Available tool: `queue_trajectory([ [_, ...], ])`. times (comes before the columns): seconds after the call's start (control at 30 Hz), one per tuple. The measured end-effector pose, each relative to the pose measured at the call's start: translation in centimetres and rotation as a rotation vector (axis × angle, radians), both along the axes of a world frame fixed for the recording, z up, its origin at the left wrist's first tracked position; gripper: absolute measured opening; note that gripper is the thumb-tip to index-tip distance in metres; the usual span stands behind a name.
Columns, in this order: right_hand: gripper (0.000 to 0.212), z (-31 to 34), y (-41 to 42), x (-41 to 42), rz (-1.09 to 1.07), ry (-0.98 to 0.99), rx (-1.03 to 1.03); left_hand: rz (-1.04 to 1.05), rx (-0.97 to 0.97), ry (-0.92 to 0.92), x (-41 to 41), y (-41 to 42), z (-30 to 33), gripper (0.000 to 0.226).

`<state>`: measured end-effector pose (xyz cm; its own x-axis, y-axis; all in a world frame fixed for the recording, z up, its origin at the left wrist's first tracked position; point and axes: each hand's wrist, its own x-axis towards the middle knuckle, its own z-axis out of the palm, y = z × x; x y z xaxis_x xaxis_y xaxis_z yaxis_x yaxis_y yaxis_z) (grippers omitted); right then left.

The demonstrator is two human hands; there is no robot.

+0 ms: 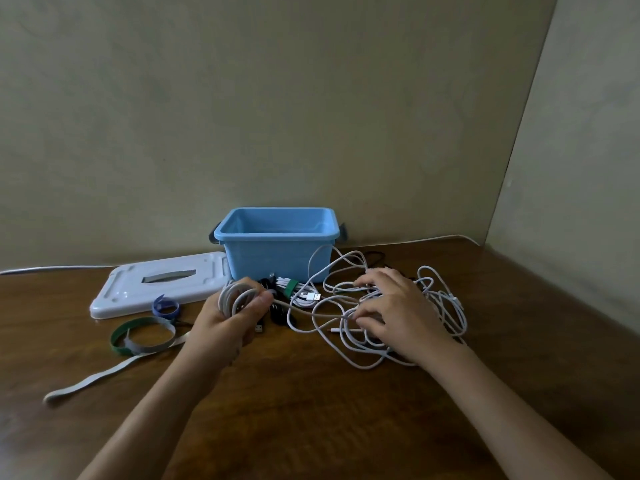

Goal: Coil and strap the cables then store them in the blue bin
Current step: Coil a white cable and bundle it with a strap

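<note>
Left hand [227, 320] grip curled round cable coil [237, 297]; right hand [388, 311] fingers spread, seemingly on loose cable [346, 271]

Bin [277, 261] behind cables [398, 306] — lid [138, 289] left, straps [142, 337] before lid.

White cables [381, 306] tangled — blue bin [277, 258] seemingly empty.
</note>
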<state>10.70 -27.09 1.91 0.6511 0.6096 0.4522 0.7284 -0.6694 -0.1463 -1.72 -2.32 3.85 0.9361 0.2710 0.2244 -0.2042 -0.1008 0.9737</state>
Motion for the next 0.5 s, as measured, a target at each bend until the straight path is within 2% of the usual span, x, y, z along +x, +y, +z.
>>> queue_trajectory([
  [0.1,0.012,-0.3,0.7,0.0,-0.059,-0.054,-0.038,-0.028,0.008,-0.02,-0.1,-0.1,0.1,0.011],
  [0.27,0.021,0.5,0.8,0.4,-0.108,0.082,-0.162,-0.018,-0.06,-0.034,-0.1,1.2,0.4,0.009],
  [0.5,0.016,1.1,1.4,0.6,-0.113,0.206,-0.27,-0.022,-0.054,-0.007,0.0,1.0,0.1,0.008],
])
